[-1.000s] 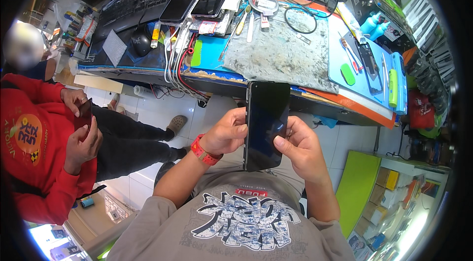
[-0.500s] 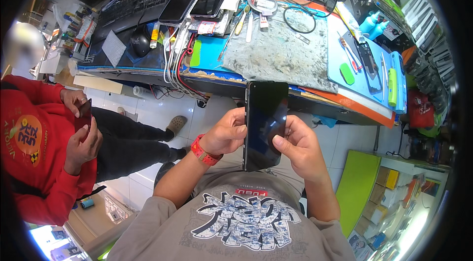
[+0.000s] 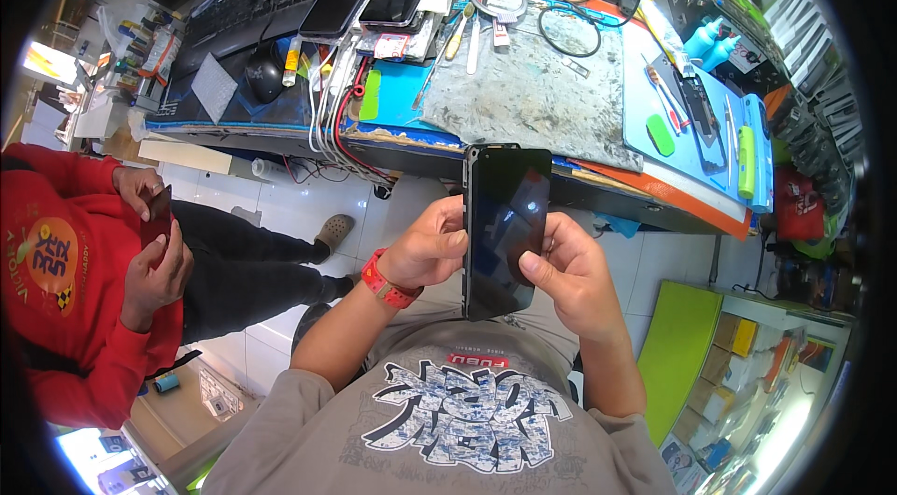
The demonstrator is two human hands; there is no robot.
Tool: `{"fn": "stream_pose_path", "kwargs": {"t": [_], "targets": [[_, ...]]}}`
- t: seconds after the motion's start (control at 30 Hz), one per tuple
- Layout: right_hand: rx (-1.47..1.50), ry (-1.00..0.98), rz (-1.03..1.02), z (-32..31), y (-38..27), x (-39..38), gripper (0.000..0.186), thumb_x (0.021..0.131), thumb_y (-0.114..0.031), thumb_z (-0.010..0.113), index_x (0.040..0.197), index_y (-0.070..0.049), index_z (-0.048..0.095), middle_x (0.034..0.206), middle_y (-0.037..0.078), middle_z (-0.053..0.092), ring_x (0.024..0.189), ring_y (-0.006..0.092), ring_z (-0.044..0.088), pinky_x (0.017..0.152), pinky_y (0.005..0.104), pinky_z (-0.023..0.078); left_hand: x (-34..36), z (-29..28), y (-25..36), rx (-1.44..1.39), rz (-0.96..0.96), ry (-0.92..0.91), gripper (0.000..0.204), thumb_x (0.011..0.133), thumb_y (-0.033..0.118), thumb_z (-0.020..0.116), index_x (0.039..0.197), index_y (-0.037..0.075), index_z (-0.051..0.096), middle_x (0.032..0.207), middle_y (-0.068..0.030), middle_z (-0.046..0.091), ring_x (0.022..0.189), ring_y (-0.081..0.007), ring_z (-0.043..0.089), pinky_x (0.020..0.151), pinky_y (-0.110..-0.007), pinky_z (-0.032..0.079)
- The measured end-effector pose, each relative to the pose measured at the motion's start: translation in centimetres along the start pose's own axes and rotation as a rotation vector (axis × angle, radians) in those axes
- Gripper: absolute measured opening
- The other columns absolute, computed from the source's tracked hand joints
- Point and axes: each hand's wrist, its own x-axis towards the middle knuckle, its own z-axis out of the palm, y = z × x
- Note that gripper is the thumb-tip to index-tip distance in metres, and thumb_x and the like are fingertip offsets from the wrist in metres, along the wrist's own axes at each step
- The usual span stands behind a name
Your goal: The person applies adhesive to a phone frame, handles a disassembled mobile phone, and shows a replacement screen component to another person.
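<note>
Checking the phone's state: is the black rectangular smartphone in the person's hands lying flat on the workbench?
No, the black rectangular smartphone is held up between the left hand and right hand, off the workbench.

Both hands, left hand (image 3: 432,247) and right hand (image 3: 572,275), sit below the bench edge (image 3: 523,168) with open air over white floor (image 3: 280,205) around them. Straight ahead the bench blocks the way; its grey mat (image 3: 537,93) is mostly bare, ringed by tools. Cables (image 3: 336,121) hang over the edge to the left. Further left, a seated person (image 3: 103,280) fills that side. To the right a green panel (image 3: 682,346) stands near, possibly a cabinet door.
</note>
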Motion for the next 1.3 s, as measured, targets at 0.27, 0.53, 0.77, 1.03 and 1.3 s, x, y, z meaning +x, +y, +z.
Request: {"fn": "stream_pose_path", "kwargs": {"t": [0.27, 0.53, 0.77, 1.03, 1.3], "targets": [[0.0, 0.009, 0.003, 0.1, -0.1, 0.0, 0.03, 0.099, -0.003, 0.063, 0.127, 0.003, 0.054, 0.112, 0.006, 0.063, 0.103, 0.0101, 0.059, 0.093, 0.0282, 0.048, 0.1, 0.0, -0.1, 0.012, 0.006, 0.013, 0.071, 0.085, 0.032, 0.083, 0.136, -0.006, 0.052, 0.132, -0.0148, 0.063, 0.122, -0.0218, 0.062, 0.106, -0.038, 0.049], [-0.027, 0.0, 0.023, 0.0, -0.3, 0.0, 0.032, 0.099, -0.002, 0.062, 0.129, 0.004, 0.053, 0.115, 0.006, 0.062, 0.105, 0.0107, 0.059, 0.094, 0.0287, 0.048, 0.1, 0.1, -0.1, 0.037, -0.018, 0.021, 0.076, 0.083, 0.035, 0.085, 0.138, -0.006, 0.051, 0.133, -0.0151, 0.061, 0.121, -0.0211, 0.062, 0.103, -0.036, 0.05], [-0.019, -0.008, 0.024, 0.0, -0.3, 0.0, 0.032, 0.099, -0.002, 0.062, 0.13, 0.004, 0.053, 0.116, 0.007, 0.062, 0.106, 0.0109, 0.059, 0.094, 0.0288, 0.048, 0.2, 0.5, 0.0, 0.042, -0.015, 0.012, 0.078, 0.082, 0.036, 0.085, 0.139, -0.006, 0.05, 0.133, -0.0149, 0.061, 0.121, -0.0212, 0.061, 0.104, -0.036, 0.049], [-0.022, 0.051, 0.003, 0.7, -0.4, 0.1, 0.033, 0.097, 0.001, 0.062, 0.128, 0.005, 0.053, 0.116, 0.007, 0.062, 0.104, 0.0105, 0.059, 0.091, 0.0267, 0.05, 0.1, 0.5, -0.1, 0.06, -0.015, 0.036, 0.083, 0.081, 0.037, 0.086, 0.14, -0.006, 0.048, 0.135, -0.0154, 0.061, 0.123, -0.0219, 0.061, 0.106, -0.037, 0.047], [-0.529, 0.312, -0.161, 1.8, 0.1, -0.5, 0.047, 0.087, -0.002, 0.075, 0.129, 0.0, 0.056, 0.107, 0.009, 0.062, 0.092, 0.0136, 0.061, 0.074, 0.0266, 0.055, 0.5, 1.3, 0.2, 0.144, -0.035, 0.023, 0.084, 0.078, 0.037, 0.087, 0.14, -0.006, 0.05, 0.134, -0.0147, 0.062, 0.125, -0.0229, 0.06, 0.109, -0.039, 0.045]]}}
